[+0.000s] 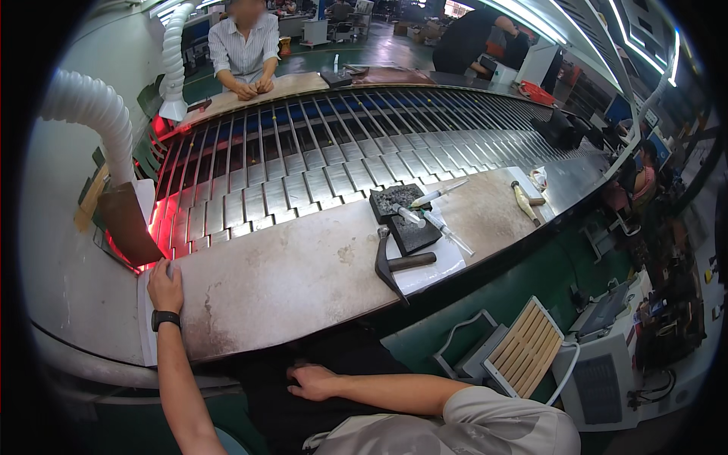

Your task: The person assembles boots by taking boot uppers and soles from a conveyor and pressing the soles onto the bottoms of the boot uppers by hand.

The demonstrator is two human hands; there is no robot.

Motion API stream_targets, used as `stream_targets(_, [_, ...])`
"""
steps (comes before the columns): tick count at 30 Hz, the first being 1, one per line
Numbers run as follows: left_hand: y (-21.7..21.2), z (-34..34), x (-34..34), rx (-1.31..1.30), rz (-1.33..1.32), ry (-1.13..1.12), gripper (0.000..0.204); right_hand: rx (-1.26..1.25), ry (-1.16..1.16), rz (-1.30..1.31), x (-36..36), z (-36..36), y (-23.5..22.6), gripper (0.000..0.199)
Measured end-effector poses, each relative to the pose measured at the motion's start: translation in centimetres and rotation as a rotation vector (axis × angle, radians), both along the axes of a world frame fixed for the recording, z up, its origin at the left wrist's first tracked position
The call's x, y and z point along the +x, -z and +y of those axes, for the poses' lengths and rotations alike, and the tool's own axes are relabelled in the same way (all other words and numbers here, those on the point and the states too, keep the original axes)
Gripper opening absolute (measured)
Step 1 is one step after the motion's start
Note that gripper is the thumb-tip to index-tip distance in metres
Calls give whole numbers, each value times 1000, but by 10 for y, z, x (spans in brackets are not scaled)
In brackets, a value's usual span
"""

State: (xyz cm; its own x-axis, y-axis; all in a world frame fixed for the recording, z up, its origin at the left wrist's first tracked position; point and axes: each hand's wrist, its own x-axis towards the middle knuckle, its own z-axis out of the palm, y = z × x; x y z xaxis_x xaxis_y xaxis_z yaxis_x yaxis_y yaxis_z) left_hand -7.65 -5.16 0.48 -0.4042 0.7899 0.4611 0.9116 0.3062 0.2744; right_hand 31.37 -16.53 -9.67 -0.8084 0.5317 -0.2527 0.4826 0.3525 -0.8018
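My left hand (165,289), with a dark watch on the wrist, rests on the left end of the pale work board (265,277). Its fingers point toward the red-lit machine opening and look loosely spread, with nothing plainly held. My right hand (312,381) lies on my dark-clothed lap, fingers loosely apart and empty. On the board to the right, a hammer (413,262) with a dark handle lies over a white sheet (436,271). Beyond it are black blocks (415,233) with several syringes (453,233) on and beside them. Farther right lies a wooden-handled brush (525,203).
A slatted metal conveyor (334,171) runs beyond the board. White flexible hoses (95,102) hang at the left beside a brown flap (133,224). Across the conveyor a person (244,49) leans on another board. A slatted wooden seat (523,346) stands at the lower right.
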Motion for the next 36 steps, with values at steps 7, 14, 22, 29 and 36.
stream_targets(7, [2,1,0,-13,-11,-4,40,5,-4,-10,0,1,1,41])
stream_targets(14, [4,0,-5,-13,11,-6,40,14,-3,-11,-4,-1,4,42])
stream_targets(22, [4,1,-5,-2,-11,2,40,26,-7,-14,-5,0,4,41])
stream_targets(29, [6,1,-8,2,3,-5,40,16,-8,-37,-8,0,2,42])
stream_targets(36, [7,2,-9,-4,-4,-4,40,11,-8,-48,-11,1,5,42])
